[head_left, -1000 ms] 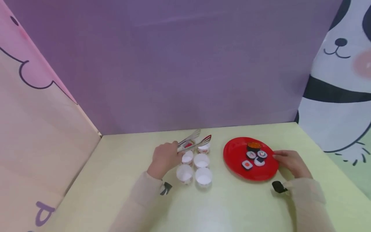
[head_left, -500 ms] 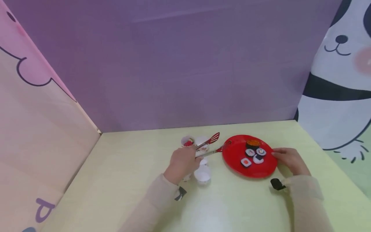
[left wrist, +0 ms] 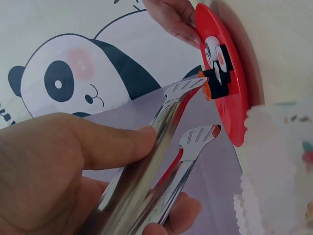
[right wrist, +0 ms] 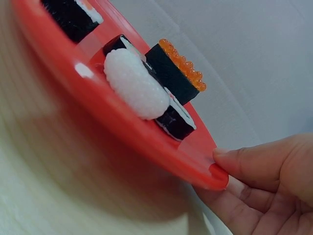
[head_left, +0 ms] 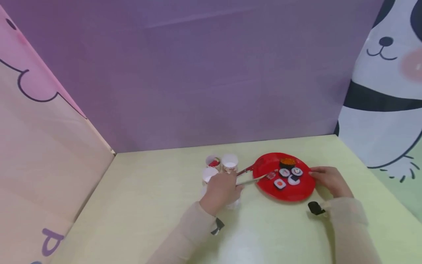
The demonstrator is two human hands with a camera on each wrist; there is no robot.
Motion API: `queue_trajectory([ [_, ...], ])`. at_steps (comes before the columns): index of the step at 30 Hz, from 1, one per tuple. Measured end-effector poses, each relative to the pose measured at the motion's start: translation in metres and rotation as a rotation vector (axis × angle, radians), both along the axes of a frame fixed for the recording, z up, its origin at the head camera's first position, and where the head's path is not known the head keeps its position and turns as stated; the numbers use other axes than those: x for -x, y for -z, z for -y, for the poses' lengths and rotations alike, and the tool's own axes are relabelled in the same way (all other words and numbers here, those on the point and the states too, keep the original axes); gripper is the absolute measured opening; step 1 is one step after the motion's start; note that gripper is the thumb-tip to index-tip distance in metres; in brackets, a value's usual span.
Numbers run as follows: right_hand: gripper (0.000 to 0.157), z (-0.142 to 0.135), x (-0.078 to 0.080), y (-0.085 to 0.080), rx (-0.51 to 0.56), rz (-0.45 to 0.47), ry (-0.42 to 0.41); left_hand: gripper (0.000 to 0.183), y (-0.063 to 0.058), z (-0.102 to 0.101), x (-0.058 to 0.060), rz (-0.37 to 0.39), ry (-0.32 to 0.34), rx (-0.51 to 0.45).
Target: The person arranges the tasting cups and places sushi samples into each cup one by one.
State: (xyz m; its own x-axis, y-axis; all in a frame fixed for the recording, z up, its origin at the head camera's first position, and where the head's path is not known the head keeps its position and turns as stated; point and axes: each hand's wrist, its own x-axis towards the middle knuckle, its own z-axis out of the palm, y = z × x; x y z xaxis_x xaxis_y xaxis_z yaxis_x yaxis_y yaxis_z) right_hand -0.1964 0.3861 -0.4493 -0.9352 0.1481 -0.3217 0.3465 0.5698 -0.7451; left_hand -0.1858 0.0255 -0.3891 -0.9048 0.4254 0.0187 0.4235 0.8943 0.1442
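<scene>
My left hand (head_left: 220, 193) grips a pair of metal tongs (left wrist: 151, 161) with red-lined slotted tips. The tips are spread apart with nothing between them, over the left part of the red plate (head_left: 296, 194). On that plate lie several toy sushi pieces: an orange roe sushi (right wrist: 183, 63), a white rice piece with a dark band (right wrist: 134, 83), a square roll with an orange centre (head_left: 280, 184) and small rolls (head_left: 284, 173). My right hand (head_left: 331, 180) pinches the plate's right rim between thumb and fingers.
Several white paper cups (head_left: 229, 161) stand in rows left of the plate, partly hidden by my left hand. A back-left cup (head_left: 213, 162) holds something red. A purple panel (head_left: 211, 73) rises behind the table, with printed panels at both sides.
My left hand has moved right and toward me, carrying the tongs from above the cups to the plate's left side. The right hand keeps its hold on the rim.
</scene>
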Motion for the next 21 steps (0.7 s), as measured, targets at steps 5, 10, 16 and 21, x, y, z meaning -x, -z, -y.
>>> queue_trajectory([
  [5, 0.066, 0.000, -0.002, 0.001, 0.007, -0.020, -0.003, 0.032, 0.005, -0.009, -0.003, 0.012, 0.031, -0.003],
  [10, 0.065, 0.000, 0.000, 0.002, 0.007, -0.012, 0.003, 0.032, 0.012, -0.017, -0.003, -0.001, 0.032, 0.042],
  [16, 0.063, 0.000, 0.000, 0.004, 0.020, -0.004, 0.016, 0.032, 0.014, -0.022, -0.006, 0.012, 0.061, 0.046],
  [21, 0.061, 0.001, 0.003, 0.005, 0.023, -0.006, 0.029, 0.031, 0.013, -0.024, -0.009, 0.017, 0.072, 0.029],
])
